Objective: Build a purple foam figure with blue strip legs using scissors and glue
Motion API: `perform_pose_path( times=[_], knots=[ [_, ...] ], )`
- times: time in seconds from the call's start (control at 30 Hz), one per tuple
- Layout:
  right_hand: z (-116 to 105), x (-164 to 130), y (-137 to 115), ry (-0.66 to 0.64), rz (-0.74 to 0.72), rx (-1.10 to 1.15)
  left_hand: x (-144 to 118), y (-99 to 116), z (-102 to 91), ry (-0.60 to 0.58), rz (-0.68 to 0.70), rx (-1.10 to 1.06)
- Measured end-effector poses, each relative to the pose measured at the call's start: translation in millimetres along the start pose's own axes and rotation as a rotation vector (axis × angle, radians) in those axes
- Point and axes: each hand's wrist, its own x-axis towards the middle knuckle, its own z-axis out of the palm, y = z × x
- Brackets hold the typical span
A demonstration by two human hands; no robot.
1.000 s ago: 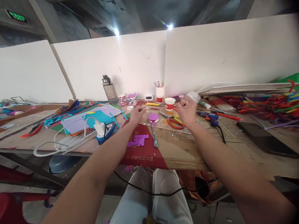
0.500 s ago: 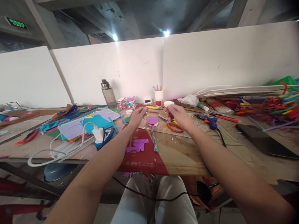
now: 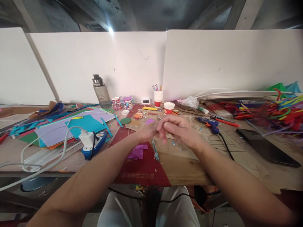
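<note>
My left hand (image 3: 148, 131) is over the middle of the table, its fingertips hidden behind my right hand. My right hand (image 3: 176, 127) meets it there, with fingers curled and partly smeared by motion; whatever is between them, if anything, is hidden. Just behind my left hand a bit of purple paper (image 3: 149, 121) shows. Below the hands lies a pen (image 3: 155, 150), beside cut purple paper pieces (image 3: 139, 152) on a red sheet (image 3: 132, 171). A red and white paper cup (image 3: 169, 109) stands beyond my right hand.
A blue glue gun (image 3: 214, 127) and a black tablet-like slab (image 3: 267, 148) lie to the right. On the left are coloured sheets (image 3: 54, 132), a blue power strip (image 3: 100, 145) with white cables, and a bottle (image 3: 101, 94). Stacked cups (image 3: 158, 98) hold pens near the white wall panel.
Both hands have come together and nearer to me from their places apart, the right now overlapping the left. The view has turned slightly to the right.
</note>
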Motion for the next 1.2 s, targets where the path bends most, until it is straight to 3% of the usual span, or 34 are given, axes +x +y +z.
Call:
perform_pose_path(
  times=[0.07, 0.13, 0.2, 0.3, 0.4, 0.5, 0.6, 0.67, 0.77, 0.83, 0.9, 1.0, 1.2],
  knots=[
    [-10, 2, -5, 0.185, -0.067, 0.018, 4, 9, -8.3, -0.014, 0.043, -0.159],
    [-23, 4, -10, 0.429, -0.154, 0.026, 7, 21, -24.3, 0.173, 0.117, -0.333],
    [-39, 5, -15, 0.626, -0.186, 0.031, 6, 32, -45.2, 0.432, 0.226, -0.432],
    [-63, 7, -16, 0.788, -0.216, 0.043, -1, 44, -73.4, 0.653, 0.379, -0.533],
    [-79, 10, -7, 0.9, -0.237, 0.051, -9, 47, -84.4, 0.698, 0.437, -0.569],
    [-77, 14, 11, 0.954, -0.134, 0.002, -12, 45, -78.5, 0.573, 0.308, -0.496],
    [-61, 16, 32, 0.763, 0.037, -0.266, -5, 38, -68.1, 0.301, 0.136, -0.341],
    [-48, 15, 45, 0.45, 0.084, -0.581, 3, 28, -64.2, 0.214, 0.083, -0.234],
    [-32, 11, 59, -0.047, -0.029, -0.927, 15, 5, -63.9, 0.348, -0.021, -0.108],
    [-26, 8, 64, -0.255, -0.093, -1.002, 20, -11, -65.3, 0.474, -0.135, 0.006],
    [-24, 7, 67, -0.368, -0.124, -1.033, 23, -25, -65.5, 0.521, -0.205, 0.312],
    [-22, 8, 68, -0.456, -0.141, -1.109, 24, -36, -60.3, 0.378, -0.316, 0.825],
    [-23, 9, 54, -0.531, -0.18, -1.32, 28, -42, -42.7, 0.302, -0.346, 0.968]
  ],
)
